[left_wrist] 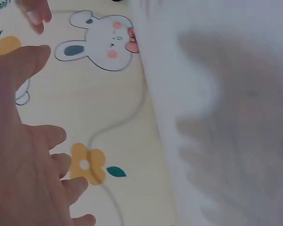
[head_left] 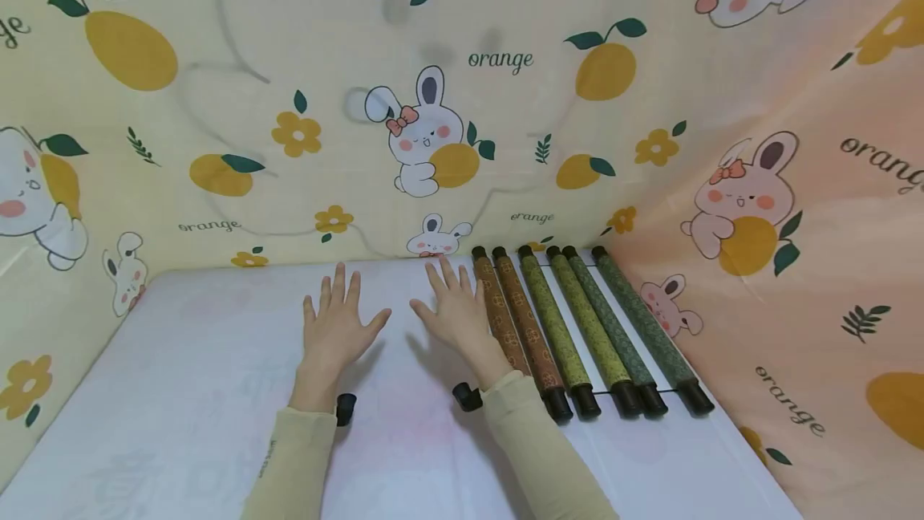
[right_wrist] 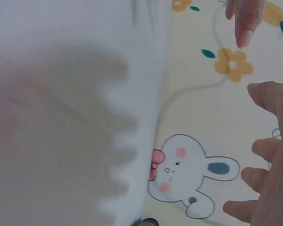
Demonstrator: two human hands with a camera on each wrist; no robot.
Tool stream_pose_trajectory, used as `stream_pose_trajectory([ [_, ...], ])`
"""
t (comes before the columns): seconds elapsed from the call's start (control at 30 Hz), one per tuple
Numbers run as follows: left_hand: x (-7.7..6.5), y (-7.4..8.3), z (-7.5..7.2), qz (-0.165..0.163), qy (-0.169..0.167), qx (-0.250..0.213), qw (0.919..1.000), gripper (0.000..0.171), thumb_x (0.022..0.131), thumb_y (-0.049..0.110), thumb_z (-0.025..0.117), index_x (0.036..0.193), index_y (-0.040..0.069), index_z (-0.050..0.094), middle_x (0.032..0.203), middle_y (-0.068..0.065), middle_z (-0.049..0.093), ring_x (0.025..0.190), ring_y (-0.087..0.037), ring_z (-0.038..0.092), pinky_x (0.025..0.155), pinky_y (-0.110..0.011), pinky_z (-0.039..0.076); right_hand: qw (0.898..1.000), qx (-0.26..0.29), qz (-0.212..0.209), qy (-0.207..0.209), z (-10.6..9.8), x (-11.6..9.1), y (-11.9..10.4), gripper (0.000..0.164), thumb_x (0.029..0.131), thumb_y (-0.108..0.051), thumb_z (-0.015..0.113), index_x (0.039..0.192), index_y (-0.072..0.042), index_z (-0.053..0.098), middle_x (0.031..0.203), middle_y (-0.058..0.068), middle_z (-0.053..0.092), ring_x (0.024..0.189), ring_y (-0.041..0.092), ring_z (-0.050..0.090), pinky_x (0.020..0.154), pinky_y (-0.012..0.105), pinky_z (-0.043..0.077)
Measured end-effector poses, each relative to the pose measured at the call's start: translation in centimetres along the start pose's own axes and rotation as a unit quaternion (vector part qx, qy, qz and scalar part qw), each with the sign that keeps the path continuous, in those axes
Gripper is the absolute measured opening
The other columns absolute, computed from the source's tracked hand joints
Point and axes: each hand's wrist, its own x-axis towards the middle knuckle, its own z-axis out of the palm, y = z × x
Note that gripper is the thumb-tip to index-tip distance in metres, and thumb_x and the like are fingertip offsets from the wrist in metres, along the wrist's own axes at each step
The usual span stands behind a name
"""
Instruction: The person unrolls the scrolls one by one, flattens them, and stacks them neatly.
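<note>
My left hand [head_left: 335,335] is held palm down above the white tabletop, fingers spread and thumb out to the right. In the left wrist view that hand [left_wrist: 30,141] holds nothing. Level with it, my right hand [head_left: 462,319] is spread the same way, thumb toward the left hand. Nothing lies in the right hand [right_wrist: 273,155] in the right wrist view. Just right of it lie several patterned scrolls with black end knobs: a brown scroll [head_left: 530,327] beside another, then yellow-green scrolls [head_left: 554,319] and dark green scrolls [head_left: 642,315]. The right forearm partly covers the nearest brown one.
White cloth covers the table [head_left: 180,392]. A curtain [head_left: 346,62] printed with rabbits, oranges and flowers hangs behind it and along both sides. Both sleeves carry a small black wrist device [head_left: 468,396] on the inner side.
</note>
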Motion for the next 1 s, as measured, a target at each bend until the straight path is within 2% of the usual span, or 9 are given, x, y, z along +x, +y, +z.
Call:
stream_pose_trajectory([
  [0.17, 0.2, 1.3, -0.4, 0.012, 0.022, -0.011, 0.9996, 0.089, 0.089, 0.066, 0.042, 0.152, 0.009, 0.017, 0.159, -0.012, -0.001, 0.143, -0.039, 0.006, 0.108, -0.065, 0.005, 0.999, 0.026, -0.008, 0.026, -1.1, 0.0, 0.2, 0.073, 0.092, -0.065, 0.035, 0.153, -0.031, 0.012, 0.159, -0.002, 0.008, 0.143, 0.034, 0.015, 0.11, 0.059, 0.016],
  [0.37, 0.7, 3.8, -0.6, 0.043, 0.071, -0.049, 0.9953, 0.076, 0.092, 0.057, 0.046, 0.149, 0.009, 0.03, 0.158, -0.013, 0.012, 0.141, -0.039, 0.018, 0.107, -0.064, 0.017, 0.989, 0.129, -0.015, 0.073, -3.5, -0.4, 1.6, 0.069, 0.094, -0.056, 0.044, 0.152, -0.027, 0.021, 0.158, -0.002, 0.014, 0.14, 0.033, 0.025, 0.108, 0.056, 0.027],
  [0.5, 1.3, 5.3, -0.3, 0.073, 0.124, -0.105, 0.984, 0.062, 0.094, 0.047, 0.049, 0.142, 0.009, 0.044, 0.155, -0.011, 0.026, 0.136, -0.038, 0.031, 0.105, -0.058, 0.028, 0.979, 0.187, -0.01, 0.082, -5.0, -0.8, 3.3, 0.066, 0.094, -0.052, 0.047, 0.151, -0.028, 0.023, 0.158, -0.002, 0.018, 0.139, 0.031, 0.027, 0.104, 0.055, 0.033],
  [0.67, 2.1, 7.4, 0.4, 0.09, 0.166, -0.194, 0.9627, 0.048, 0.094, 0.037, 0.052, 0.135, 0.013, 0.054, 0.146, -0.007, 0.042, 0.128, -0.035, 0.045, 0.098, -0.054, 0.039, 0.973, 0.219, 0.01, 0.065, -6.4, -1.4, 6.4, 0.063, 0.096, -0.047, 0.048, 0.151, -0.026, 0.024, 0.156, 0.002, 0.022, 0.14, 0.03, 0.025, 0.107, 0.054, 0.029],
  [0.73, 2.5, 8.4, 1.0, 0.093, 0.168, -0.222, 0.956, 0.045, 0.094, 0.035, 0.052, 0.134, 0.015, 0.055, 0.141, -0.006, 0.047, 0.124, -0.033, 0.048, 0.093, -0.053, 0.043, 0.97, 0.238, 0.017, 0.057, -6.8, -1.6, 7.9, 0.061, 0.097, -0.042, 0.049, 0.151, -0.026, 0.025, 0.155, 0.004, 0.025, 0.139, 0.032, 0.028, 0.107, 0.055, 0.029],
  [0.8, 2.8, 9.3, 1.7, 0.093, 0.162, -0.242, 0.9521, 0.042, 0.093, 0.033, 0.053, 0.133, 0.018, 0.056, 0.136, -0.005, 0.051, 0.12, -0.03, 0.051, 0.088, -0.051, 0.046, 0.969, 0.243, 0.021, 0.047, -6.8, -1.9, 9.5, 0.06, 0.097, -0.039, 0.051, 0.15, -0.027, 0.027, 0.153, 0.006, 0.029, 0.133, 0.033, 0.036, 0.102, 0.054, 0.036],
  [0.9, 3.1, 10.5, 3.1, 0.082, 0.146, -0.263, 0.9502, 0.04, 0.093, 0.031, 0.055, 0.131, 0.02, 0.056, 0.127, -0.002, 0.053, 0.109, -0.022, 0.055, 0.079, -0.044, 0.049, 0.969, 0.244, 0.03, 0.025, -6.5, -2.4, 11.8, 0.059, 0.097, -0.034, 0.053, 0.15, -0.029, 0.028, 0.149, 0.007, 0.036, 0.118, 0.03, 0.05, 0.087, 0.049, 0.046],
  [1.0, 3.2, 11.8, 4.4, 0.071, 0.124, -0.273, 0.9513, 0.039, 0.093, 0.031, 0.055, 0.131, 0.022, 0.056, 0.123, -0.001, 0.053, 0.101, -0.018, 0.055, 0.071, -0.037, 0.048, 0.975, 0.221, 0.038, 0.008, -5.8, -2.9, 13.7, 0.059, 0.096, -0.031, 0.055, 0.149, -0.026, 0.03, 0.143, 0.008, 0.042, 0.103, 0.025, 0.055, 0.071, 0.04, 0.047],
])
